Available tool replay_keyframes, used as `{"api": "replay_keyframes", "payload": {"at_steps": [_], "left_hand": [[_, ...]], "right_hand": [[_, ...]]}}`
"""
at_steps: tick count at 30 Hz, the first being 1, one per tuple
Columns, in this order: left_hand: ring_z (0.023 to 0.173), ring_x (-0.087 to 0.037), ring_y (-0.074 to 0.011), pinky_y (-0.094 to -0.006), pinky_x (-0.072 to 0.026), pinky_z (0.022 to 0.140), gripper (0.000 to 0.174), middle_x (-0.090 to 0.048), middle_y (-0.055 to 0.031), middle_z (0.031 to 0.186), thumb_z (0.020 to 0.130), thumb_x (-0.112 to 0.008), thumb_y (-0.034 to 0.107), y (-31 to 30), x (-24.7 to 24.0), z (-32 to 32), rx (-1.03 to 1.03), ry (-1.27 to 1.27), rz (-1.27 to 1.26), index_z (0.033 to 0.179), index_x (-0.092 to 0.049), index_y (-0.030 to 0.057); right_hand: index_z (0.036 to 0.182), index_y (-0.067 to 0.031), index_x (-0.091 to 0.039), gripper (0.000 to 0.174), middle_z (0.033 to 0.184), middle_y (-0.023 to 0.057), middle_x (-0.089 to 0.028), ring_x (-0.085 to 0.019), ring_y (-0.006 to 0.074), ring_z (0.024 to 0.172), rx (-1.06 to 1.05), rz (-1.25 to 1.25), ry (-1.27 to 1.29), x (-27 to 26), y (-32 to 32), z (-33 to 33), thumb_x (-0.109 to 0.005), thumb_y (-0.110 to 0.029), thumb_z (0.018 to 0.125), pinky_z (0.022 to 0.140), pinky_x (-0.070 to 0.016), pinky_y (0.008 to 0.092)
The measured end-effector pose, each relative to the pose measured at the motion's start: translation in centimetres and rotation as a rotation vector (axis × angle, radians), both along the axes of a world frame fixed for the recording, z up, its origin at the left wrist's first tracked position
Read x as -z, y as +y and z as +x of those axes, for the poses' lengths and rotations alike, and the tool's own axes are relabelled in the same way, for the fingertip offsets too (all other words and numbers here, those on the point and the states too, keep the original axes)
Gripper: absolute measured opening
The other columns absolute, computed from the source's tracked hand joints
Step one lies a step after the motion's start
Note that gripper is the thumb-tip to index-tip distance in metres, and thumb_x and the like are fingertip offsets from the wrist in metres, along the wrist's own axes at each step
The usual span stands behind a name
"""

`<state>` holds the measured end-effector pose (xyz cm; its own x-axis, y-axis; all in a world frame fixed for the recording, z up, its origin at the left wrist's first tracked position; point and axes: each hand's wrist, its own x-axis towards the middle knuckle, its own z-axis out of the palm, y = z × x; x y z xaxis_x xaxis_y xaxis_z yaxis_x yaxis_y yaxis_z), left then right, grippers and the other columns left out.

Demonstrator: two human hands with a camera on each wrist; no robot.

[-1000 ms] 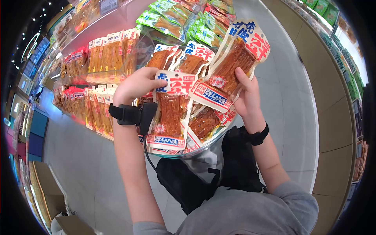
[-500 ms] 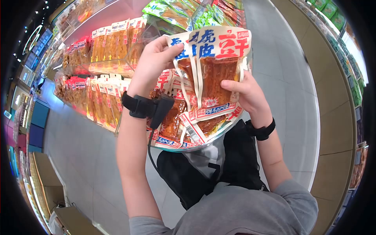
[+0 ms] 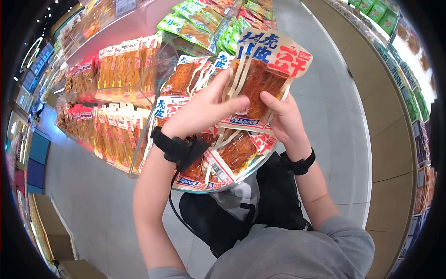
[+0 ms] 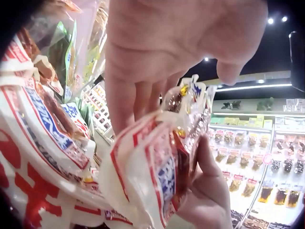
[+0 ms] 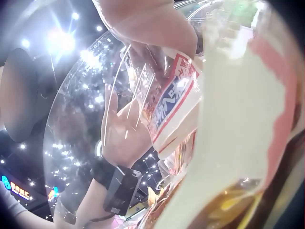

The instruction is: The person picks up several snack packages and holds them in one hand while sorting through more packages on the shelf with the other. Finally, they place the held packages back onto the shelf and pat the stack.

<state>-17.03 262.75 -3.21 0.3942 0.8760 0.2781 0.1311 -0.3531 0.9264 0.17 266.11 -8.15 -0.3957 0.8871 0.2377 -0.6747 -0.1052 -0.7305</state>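
Several overlapping cream packets of brown food (image 3: 265,79), with blue and red lettering, are held up over the display by my right hand (image 3: 288,118), its thumb across the front. At their left side is my left hand (image 3: 204,109), thumb stretched out over the front. The left wrist view shows that hand's (image 4: 176,47) long fingers against the packets (image 4: 157,167), thumb apart from them, with the right hand (image 4: 207,202) below. In the right wrist view, the right hand (image 5: 147,24) is at the top, beside a packet (image 5: 174,102).
More of the same packets (image 3: 234,151) lie in the rounded clear bin (image 3: 225,187) beneath. To the left hang rows of yellowish packets (image 3: 121,69); green packets (image 3: 188,30) lie behind. Shelving (image 3: 395,186) curves along the right.
The packet my left hand gripped a second ago has joined those in my right hand. Since half a second ago, my left hand has slid down their side, its thumb lifting off the top edge.
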Motion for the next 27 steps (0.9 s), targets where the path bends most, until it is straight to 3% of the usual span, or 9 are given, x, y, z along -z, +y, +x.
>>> {"api": "replay_keyframes", "payload": {"at_steps": [1,6,9,15,18,20,27], "left_hand": [[0.119,-0.036,-0.0191,-0.0315,-0.0318,0.096,0.071,-0.034,-0.0118,0.130,0.078,-0.062,0.008,0.1,0.1,0.2,-0.013,0.089,-0.029,0.134,-0.018,0.0014],[0.118,-0.037,-0.0224,-0.0326,-0.0304,0.098,0.074,-0.036,-0.0159,0.127,0.075,-0.064,0.012,0.7,1.4,0.7,-0.153,0.225,0.136,0.132,-0.019,-0.0010],[0.119,-0.036,-0.0225,-0.0324,-0.0300,0.098,0.073,-0.036,-0.0156,0.126,0.076,-0.063,0.011,0.6,1.4,1.0,-0.148,0.200,0.137,0.132,-0.018,-0.0011],[0.121,-0.033,-0.0217,-0.0326,-0.0293,0.099,0.071,-0.033,-0.0144,0.129,0.077,-0.059,0.006,0.4,1.5,1.7,-0.138,0.157,0.180,0.133,-0.015,-0.0003],[0.122,-0.031,-0.0198,-0.0326,-0.0286,0.100,0.072,-0.030,-0.0127,0.131,0.078,-0.056,0.001,0.3,1.4,1.5,-0.036,-0.017,0.026,0.134,-0.012,0.0013],[0.123,-0.030,-0.0186,-0.0328,-0.0280,0.101,0.074,-0.028,-0.0115,0.133,0.078,-0.054,-0.003,0.4,1.3,1.4,-0.030,-0.039,0.000,0.136,-0.008,0.0033],[0.124,-0.029,-0.0187,-0.0322,-0.0300,0.099,0.080,-0.023,-0.0119,0.135,0.077,-0.054,-0.002,0.7,2.5,1.3,-0.057,0.004,0.028,0.137,-0.001,0.0043]], "right_hand": [[0.119,-0.0011,-0.041,0.044,0.114,0.0098,-0.052,-0.053,0.0179,0.101,0.025,0.005,-0.046,0.2,0.0,0.0,-0.060,-0.006,0.080,0.086,-0.0446,0.0324],[0.119,-0.0005,-0.042,0.042,0.114,0.0089,-0.053,-0.052,0.0164,0.101,0.054,0.043,-0.134,-0.1,-0.4,-0.3,-0.059,-0.006,0.080,0.085,-0.0430,0.0303],[0.121,-0.0007,-0.039,0.044,0.116,0.0090,-0.051,-0.051,0.0164,0.103,0.104,0.068,-0.189,-0.1,-0.6,-0.4,-0.058,-0.006,0.081,0.087,-0.0422,0.0304],[0.123,-0.0019,-0.034,0.051,0.117,0.0108,-0.048,-0.048,0.0182,0.107,0.299,0.125,-0.036,0.2,-0.7,-1.1,-0.060,-0.004,0.079,0.090,-0.0410,0.0324],[0.121,-0.0015,-0.036,0.052,0.114,0.0111,-0.049,-0.049,0.0191,0.106,0.328,0.127,-0.047,-0.2,-0.7,-0.8,-0.063,-0.004,0.076,0.089,-0.0421,0.0332],[0.120,-0.0011,-0.037,0.052,0.114,0.0111,-0.049,-0.050,0.0193,0.105,0.072,0.057,-0.080,-0.5,-0.4,-0.3,-0.064,-0.004,0.075,0.087,-0.0433,0.0328],[0.121,-0.0009,-0.037,0.053,0.116,0.0099,-0.049,-0.051,0.0188,0.105,0.063,0.089,-0.116,-0.3,-0.5,-0.2,-0.063,-0.004,0.075,0.087,-0.0433,0.0325]]}}
